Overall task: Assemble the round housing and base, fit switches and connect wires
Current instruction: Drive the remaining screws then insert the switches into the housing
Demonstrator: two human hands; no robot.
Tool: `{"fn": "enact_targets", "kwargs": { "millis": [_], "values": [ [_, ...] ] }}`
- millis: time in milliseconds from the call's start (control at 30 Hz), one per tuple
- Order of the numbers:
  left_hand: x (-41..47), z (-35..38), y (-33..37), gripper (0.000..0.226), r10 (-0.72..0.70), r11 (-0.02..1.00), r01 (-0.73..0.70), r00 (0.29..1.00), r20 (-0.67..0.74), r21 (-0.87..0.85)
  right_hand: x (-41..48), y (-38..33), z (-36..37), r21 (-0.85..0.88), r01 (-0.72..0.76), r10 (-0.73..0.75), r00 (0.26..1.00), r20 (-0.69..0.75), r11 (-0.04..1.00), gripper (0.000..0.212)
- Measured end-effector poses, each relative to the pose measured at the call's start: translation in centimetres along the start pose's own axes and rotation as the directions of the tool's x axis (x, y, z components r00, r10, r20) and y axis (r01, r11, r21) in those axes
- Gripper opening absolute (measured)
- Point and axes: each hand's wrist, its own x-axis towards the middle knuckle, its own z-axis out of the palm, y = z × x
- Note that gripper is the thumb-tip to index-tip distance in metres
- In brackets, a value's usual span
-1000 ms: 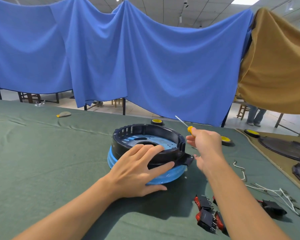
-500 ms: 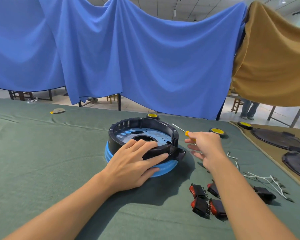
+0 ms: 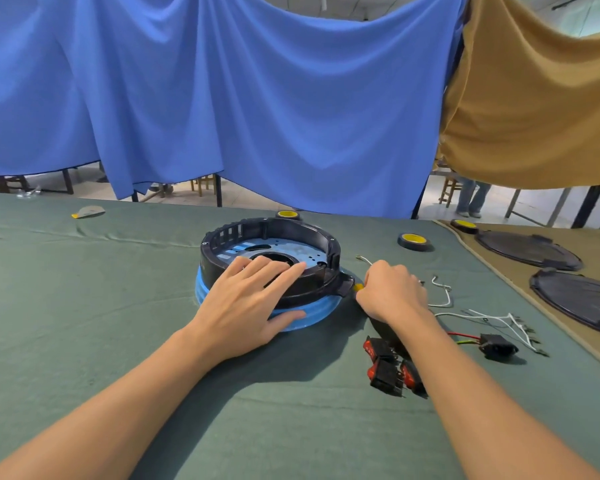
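Note:
A black round housing [image 3: 229, 237] sits on a blue base [image 3: 312, 315] on the green table cloth. My left hand [image 3: 246, 303] lies flat over the housing's near rim, fingers straight, thumb on the blue base. My right hand [image 3: 392, 292] is down at the housing's right tab, fingers curled around a thin white wire with a yellow end [image 3: 359, 287]. Red-and-black switches [image 3: 387, 370] lie beside my right forearm. White wires [image 3: 492, 320] and a black socket with red and green leads [image 3: 497, 346] lie to the right.
Yellow-and-black wheels [image 3: 413, 241] [image 3: 288, 214] [image 3: 463, 225] lie behind the housing. Two dark round covers [image 3: 530, 249] [image 3: 582, 303] rest on the tan cloth at right. A small grey-and-yellow piece [image 3: 87, 212] lies far left. Blue and tan sheets hang behind the table.
My right hand has come down from above the table to the housing's right tab, carrying the wire with the yellow end. The left hand has stayed on the housing.

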Motion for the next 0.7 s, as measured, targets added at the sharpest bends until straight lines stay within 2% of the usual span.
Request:
{"fn": "enact_targets", "kwargs": {
  "millis": [100, 167, 233, 267, 333, 400, 433, 567, 700],
  "values": [
    [-0.1, -0.3, -0.7, 0.061, -0.053, 0.999, 0.052, 0.999, -0.007, -0.011, -0.1, 0.1, -0.2, -0.012, -0.005, 0.005, 1.0, 0.028, 1.0, 0.024],
    [-0.2, -0.6, -1.4, 0.06, -0.143, 0.99, 0.142, 0.989, -0.03, -0.012, -0.1, 0.0, -0.8, -0.013, -0.014, 0.014, 1.0, 0.0, 1.0, 0.023],
    [-0.4, -0.8, -1.8, 0.063, -0.245, 0.97, 0.245, 0.97, -0.012, 0.007, -0.2, -0.5, -1.8, 0.053, 0.004, 0.0, 0.998, -0.067, 0.999, 0.023],
    [-0.5, -0.9, -1.9, 0.065, -0.28, 0.96, 0.28, 0.96, 0.007, 0.03, -0.4, -0.9, -2.3, 0.14, 0.03, -0.023, 0.998, -0.053, 0.99, 0.03],
    [-0.6, -0.8, -1.8, 0.065, -0.304, 0.949, 0.303, 0.953, 0.004, 0.087, -1.2, -2.2, -3.6, 0.328, 0.053, -0.092, 0.99, 0.103, 0.943, 0.048],
    [-0.3, -0.7, -1.4, 0.063, -0.291, 0.944, 0.294, 0.956, -0.041, 0.148, -2.5, -3.6, -4.5, 0.377, 0.06, -0.175, 0.944, 0.279, 0.924, 0.056],
    [-0.1, -0.6, -1.1, 0.062, -0.287, 0.94, 0.294, 0.956, -0.066, 0.174, -3.1, -4.3, -4.7, 0.382, 0.072, -0.205, 0.925, 0.32, 0.921, 0.059],
    [0.4, -0.3, -0.1, 0.058, -0.273, 0.938, 0.285, 0.958, -0.086, 0.195, -4.2, -5.9, -3.9, 0.508, 0.007, -0.201, 0.923, 0.327, 0.861, 0.049],
    [-0.2, -0.7, -1.4, 0.055, -0.276, 0.949, 0.287, 0.956, -0.098, 0.129, -4.0, -5.7, -3.1, 0.672, -0.122, -0.164, 0.924, 0.346, 0.73, 0.038]
  ]
}}
